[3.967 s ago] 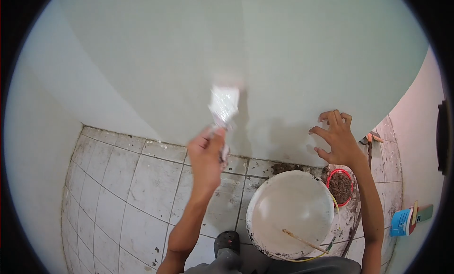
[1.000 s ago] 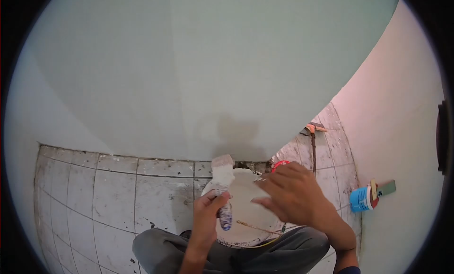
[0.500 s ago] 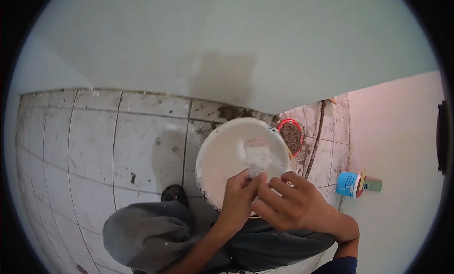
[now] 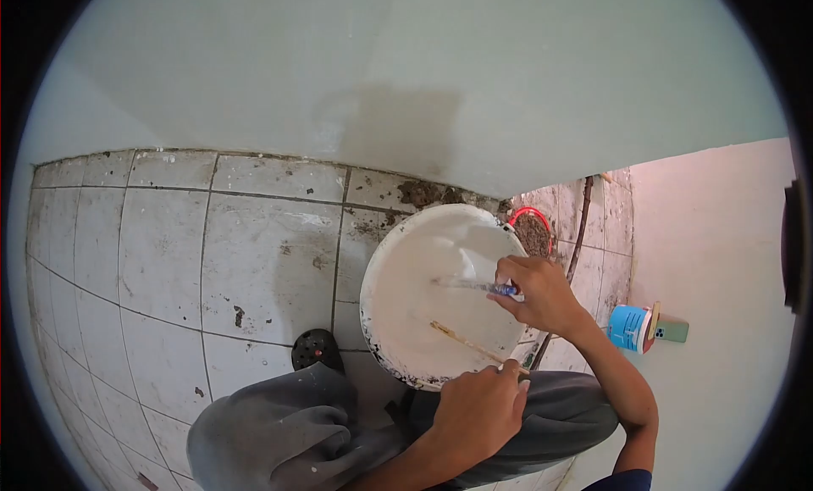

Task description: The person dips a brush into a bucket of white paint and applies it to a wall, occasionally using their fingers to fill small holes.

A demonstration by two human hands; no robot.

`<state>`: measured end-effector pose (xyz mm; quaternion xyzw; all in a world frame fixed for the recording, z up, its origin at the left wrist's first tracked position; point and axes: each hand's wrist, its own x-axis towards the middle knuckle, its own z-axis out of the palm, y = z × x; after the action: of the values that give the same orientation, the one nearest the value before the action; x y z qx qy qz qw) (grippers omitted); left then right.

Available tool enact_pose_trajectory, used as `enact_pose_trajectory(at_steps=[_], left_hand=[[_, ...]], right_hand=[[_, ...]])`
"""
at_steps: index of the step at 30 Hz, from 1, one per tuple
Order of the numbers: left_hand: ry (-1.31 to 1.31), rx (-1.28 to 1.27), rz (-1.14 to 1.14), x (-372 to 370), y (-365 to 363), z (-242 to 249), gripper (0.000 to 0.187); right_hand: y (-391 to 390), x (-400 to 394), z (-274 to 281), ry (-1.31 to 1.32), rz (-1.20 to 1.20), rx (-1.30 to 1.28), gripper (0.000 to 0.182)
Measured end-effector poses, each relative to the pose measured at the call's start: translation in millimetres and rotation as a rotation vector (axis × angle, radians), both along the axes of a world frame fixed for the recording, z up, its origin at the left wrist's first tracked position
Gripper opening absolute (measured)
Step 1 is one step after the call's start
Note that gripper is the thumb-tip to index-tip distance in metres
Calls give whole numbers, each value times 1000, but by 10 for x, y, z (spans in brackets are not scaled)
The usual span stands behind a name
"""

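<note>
A large white bucket point(image 4: 370, 330) of whitish paint point(image 4: 406, 292) stands between my knees, its rim spotted with dark marks. My right hand point(image 4: 542, 292) is closed around the handle of a paintbrush point(image 4: 474, 285), held sideways over the paint with its bristle end pointing left. Low at the bucket's near rim, my left hand point(image 4: 478, 406) is closed on a thin wooden stick point(image 4: 466, 340). The stick slants from the fingers up and left across the paint, and its grip end is mostly hidden by them.
Behind the bucket sits a red-rimmed container point(image 4: 533, 233) of brown material, with a long dark stick point(image 4: 580, 228) beside it. A blue-and-white tub point(image 4: 628, 328) and a green phone-like object point(image 4: 671, 329) lie right. Dirty tiles point(image 4: 262, 262) meet a pale wall point(image 4: 254, 84).
My hands have come apart from the brush. The right hand now has the brush lower over the paint; the left has dropped to the near rim, where the wooden stick now shows.
</note>
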<state>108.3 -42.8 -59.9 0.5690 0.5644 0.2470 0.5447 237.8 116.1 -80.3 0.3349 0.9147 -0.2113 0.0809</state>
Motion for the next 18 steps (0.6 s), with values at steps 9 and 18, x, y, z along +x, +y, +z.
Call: enact_pose_trajectory(at_steps=[9,18], left_hand=[[46,74,-23,-48,20,22,28],[91,138,-75,-46,-37,64,28]], right_hand=[[-27,-24,-221,-72,-72,51,30],[143,-63,172,89,-209,24,27]])
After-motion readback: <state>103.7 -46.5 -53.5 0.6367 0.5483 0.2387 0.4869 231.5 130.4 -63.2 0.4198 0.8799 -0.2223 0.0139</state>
